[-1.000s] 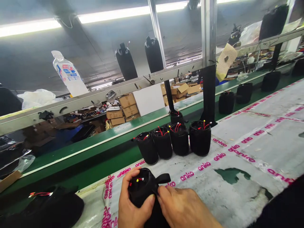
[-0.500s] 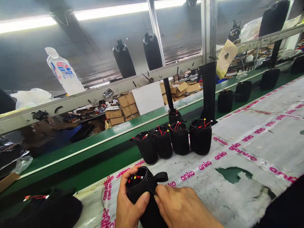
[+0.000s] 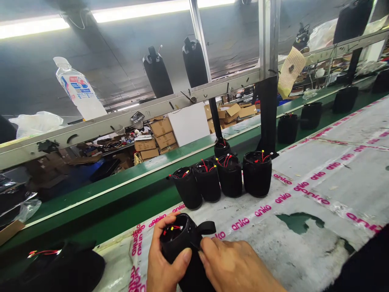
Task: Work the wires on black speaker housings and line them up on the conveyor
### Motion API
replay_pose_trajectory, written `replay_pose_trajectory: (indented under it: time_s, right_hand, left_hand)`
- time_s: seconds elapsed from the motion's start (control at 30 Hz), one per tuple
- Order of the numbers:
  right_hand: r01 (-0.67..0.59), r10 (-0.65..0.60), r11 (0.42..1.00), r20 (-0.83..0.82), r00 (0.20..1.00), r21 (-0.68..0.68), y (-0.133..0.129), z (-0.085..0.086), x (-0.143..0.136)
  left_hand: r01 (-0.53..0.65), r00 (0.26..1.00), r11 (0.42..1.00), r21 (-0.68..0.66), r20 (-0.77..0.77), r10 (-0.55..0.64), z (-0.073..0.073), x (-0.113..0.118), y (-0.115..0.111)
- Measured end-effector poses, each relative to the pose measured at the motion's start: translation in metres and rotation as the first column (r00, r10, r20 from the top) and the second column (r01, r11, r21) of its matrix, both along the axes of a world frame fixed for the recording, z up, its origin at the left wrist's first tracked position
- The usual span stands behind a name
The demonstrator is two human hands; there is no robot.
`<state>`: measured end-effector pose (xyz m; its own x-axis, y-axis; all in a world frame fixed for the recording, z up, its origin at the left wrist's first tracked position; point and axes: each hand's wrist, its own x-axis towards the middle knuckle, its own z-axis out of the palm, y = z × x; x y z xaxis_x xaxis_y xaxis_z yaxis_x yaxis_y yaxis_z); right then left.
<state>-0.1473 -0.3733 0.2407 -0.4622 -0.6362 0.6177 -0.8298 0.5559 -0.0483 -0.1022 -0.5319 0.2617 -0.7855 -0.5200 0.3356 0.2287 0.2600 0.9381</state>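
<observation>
While the left hand (image 3: 167,263) clamps the black cylinder (image 3: 194,269), the right hand (image 3: 237,259) bears on its side.
The black cylinder sits between both hands, tilted, its open end at the left hand's fingertips and showing short wires (image 3: 174,228); the right hand's fingers are drawn together just below the strap loop (image 3: 208,228), and what they pinch cannot be told. Beyond the hands, four open cylinders (image 3: 231,182) stand in a row; left of the left hand lies a dark fabric item (image 3: 79,265) with red wires (image 3: 45,252).
</observation>
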Motion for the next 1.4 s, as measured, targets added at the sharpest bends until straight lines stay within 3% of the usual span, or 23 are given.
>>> replay_pose_trajectory:
  time_s: [0.43,1.07,1.17,1.3,1.4]
  right_hand:
    - [-0.04,0.041,0.999,-0.028,0.999,0.036,0.003,0.0,-0.003]
    - [0.139,-0.151,0.985,-0.119,0.981,-0.098,-0.007,-0.009,0.004]
    - [0.137,-0.149,0.985,-0.119,0.982,-0.102,-0.007,-0.007,0.005]
    - [0.128,-0.144,0.985,-0.139,0.98,-0.117,-0.009,-0.006,0.005]
    - [0.143,-0.163,0.979,-0.137,0.977,-0.144,-0.011,-0.007,0.005]
  left_hand:
    - [0.007,1.0,1.0,0.02,-0.005,-0.007,0.002,0.001,0.003]
    - [-0.081,0.996,0.991,-0.108,-0.047,0.076,-0.006,0.003,-0.001]
    - [-0.059,0.997,0.998,-0.038,-0.057,0.057,-0.008,0.003,-0.004]
    - [-0.023,0.998,0.984,0.176,-0.052,0.033,-0.009,0.001,-0.006]
    - [-0.073,0.994,0.98,0.184,-0.07,0.087,-0.008,-0.001,-0.005]
